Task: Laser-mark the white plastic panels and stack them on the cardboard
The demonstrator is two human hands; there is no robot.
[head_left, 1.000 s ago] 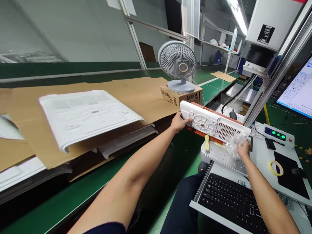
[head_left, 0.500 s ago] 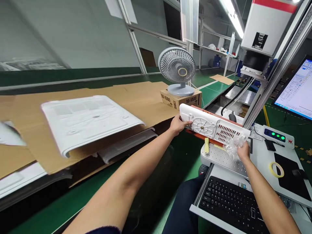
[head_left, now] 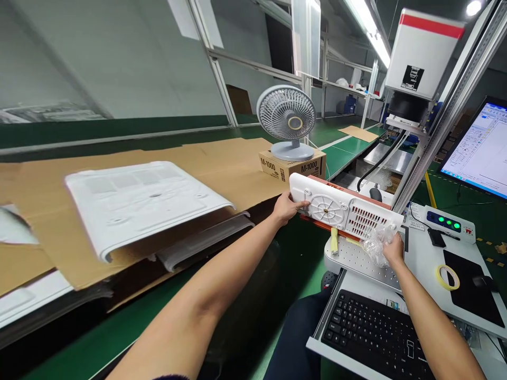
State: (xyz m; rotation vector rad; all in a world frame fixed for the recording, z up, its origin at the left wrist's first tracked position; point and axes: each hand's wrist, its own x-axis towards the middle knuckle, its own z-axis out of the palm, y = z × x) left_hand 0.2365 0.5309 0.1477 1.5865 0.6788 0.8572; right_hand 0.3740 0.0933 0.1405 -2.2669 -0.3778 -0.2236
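Observation:
A long white plastic panel (head_left: 325,210) with a round spoked pattern and a slotted grille stands on its edge over an orange fixture (head_left: 317,222). My left hand (head_left: 285,208) grips the panel's left end, thumb on its front face. At the other end, my right hand (head_left: 393,249) is closed at the panel's lower corner, with crumpled clear plastic (head_left: 376,244) against its fingers. Below the panel lies a perforated metal plate (head_left: 352,259), and a yellow strip (head_left: 334,240) hangs at its edge.
A large white panel (head_left: 150,198) lies on cardboard (head_left: 245,182) at left. Behind stands a fan (head_left: 287,116) on a box (head_left: 277,168). A marking head (head_left: 423,53) hangs above right. Keyboard (head_left: 368,332), tape roll (head_left: 448,277) and monitor (head_left: 479,148) are on the right.
The view has shifted slightly, so most things sit a little lower in it. Both hands keep their hold, and the panel stays in the same place over the fixture.

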